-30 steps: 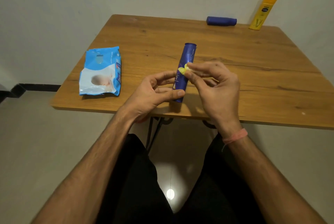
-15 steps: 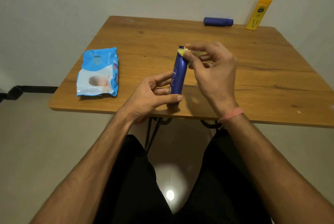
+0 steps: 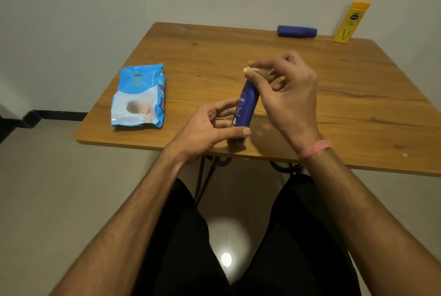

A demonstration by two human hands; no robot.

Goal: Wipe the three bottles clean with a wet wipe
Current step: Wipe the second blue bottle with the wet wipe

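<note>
**Desk:** What have you got on the head camera?

**Operator:** I see a wooden table (image 3: 358, 109) against a pale wall. The left hand (image 3: 210, 128) grips the lower end of a dark blue bottle (image 3: 247, 104), thumb across its near side and fingers curled round the far side. The bottle stands nearly upright near the table's near edge, tilted a little to the right at the top, its base on or just above the wood; I cannot tell which.

**Desk:** And the right?

**Operator:** The right hand (image 3: 291, 95) is at the bottle's top. Thumb and forefinger pinch a small wad of pale wipe (image 3: 248, 70) against the cap end. The other fingers are spread loosely behind. A pink band (image 3: 315, 149) sits on that wrist.

**Desk:** Where are the other bottles?

**Operator:** Both at the far edge, to the right. A second blue bottle (image 3: 297, 31) lies on its side, and just to its right a yellow bottle (image 3: 350, 22) leans against the wall. They are near each other but apart, well away from the hands.

**Desk:** Anything else on the table?

**Operator:** A blue and white pack of wipes (image 3: 139, 97) lies flat at the left, near the near edge. Below the table I see the person's dark-trousered legs and a bright spot of light reflected on the floor (image 3: 226, 258).
</note>
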